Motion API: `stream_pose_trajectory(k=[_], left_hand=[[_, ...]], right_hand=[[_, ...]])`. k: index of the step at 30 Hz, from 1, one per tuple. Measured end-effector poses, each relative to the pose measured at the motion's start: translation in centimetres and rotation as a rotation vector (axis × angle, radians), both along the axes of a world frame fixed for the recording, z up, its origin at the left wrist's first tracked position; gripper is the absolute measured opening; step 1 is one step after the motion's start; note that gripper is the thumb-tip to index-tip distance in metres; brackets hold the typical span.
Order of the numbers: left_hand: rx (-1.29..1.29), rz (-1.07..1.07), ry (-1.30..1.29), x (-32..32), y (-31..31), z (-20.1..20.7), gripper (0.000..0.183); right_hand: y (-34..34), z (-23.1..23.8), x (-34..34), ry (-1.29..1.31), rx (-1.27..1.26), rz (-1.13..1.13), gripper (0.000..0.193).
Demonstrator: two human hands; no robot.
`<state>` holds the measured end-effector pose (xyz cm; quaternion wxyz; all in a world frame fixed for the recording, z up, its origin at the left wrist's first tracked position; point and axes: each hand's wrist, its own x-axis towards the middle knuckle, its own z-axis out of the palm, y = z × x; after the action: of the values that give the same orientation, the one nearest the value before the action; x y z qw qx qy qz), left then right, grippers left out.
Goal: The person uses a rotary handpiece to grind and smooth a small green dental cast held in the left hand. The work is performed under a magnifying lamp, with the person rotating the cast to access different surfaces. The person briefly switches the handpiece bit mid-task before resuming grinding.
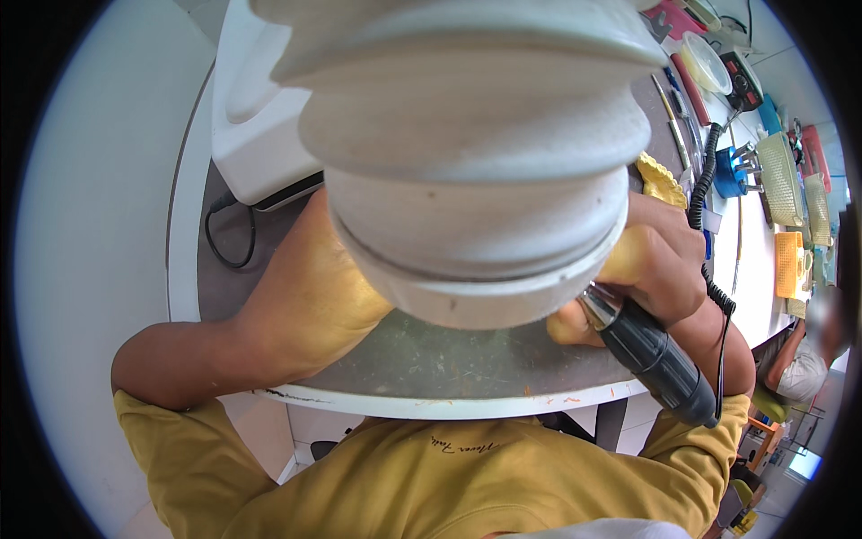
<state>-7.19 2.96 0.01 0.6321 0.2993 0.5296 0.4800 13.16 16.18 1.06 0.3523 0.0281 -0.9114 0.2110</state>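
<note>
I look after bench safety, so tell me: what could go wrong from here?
The ribbed white hose hides the fingers of the left hand and the tip of the dark handpiece from this camera, so a slip there might go unseen in this view.

The handpiece's black cord passes across the right forearm in this view; it could snag or tug the tool in the right hand.
</note>
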Motion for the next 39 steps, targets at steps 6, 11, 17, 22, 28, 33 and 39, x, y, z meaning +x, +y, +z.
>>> stream_pose_trajectory(k=[6,11,17,22,28,33,39], left_hand=[[0.034,0.005,-0.025,0.0,0.12,0.3,0.039],[0.051,0.0,-0.019,0.04,0.19,0.55,0.038],[0.037,-0.001,-0.032,-0.03,0.15,0.53,0.039],[0.037,-0.002,-0.044,0.01,0.3,0.73,0.04],[0.024,-0.015,0.013,-0.03,0.26,0.3,0.043],[0.007,-0.018,0.021,-0.07,0.07,0.46,0.044],[0.014,-0.022,0.059,-0.06,0.16,0.4,0.043]], right_hand=[[0.13,0.13,0.21,-0.032,0.0,0.01,0.027],[-0.09,-0.03,0.16,-0.013,0.005,-0.017,0.026],[-0.12,-0.02,-0.04,-0.004,-0.002,-0.002,0.025],[-0.04,-0.02,0.11,-0.004,0.008,-0.007,0.026],[-0.1,-0.14,-0.06,0.001,0.013,-0.009,0.025],[0.05,-0.09,-0.16,0.011,0.021,0.017,0.026],[0.15,-0.01,-0.13,0.006,0.036,0.018,0.027]])
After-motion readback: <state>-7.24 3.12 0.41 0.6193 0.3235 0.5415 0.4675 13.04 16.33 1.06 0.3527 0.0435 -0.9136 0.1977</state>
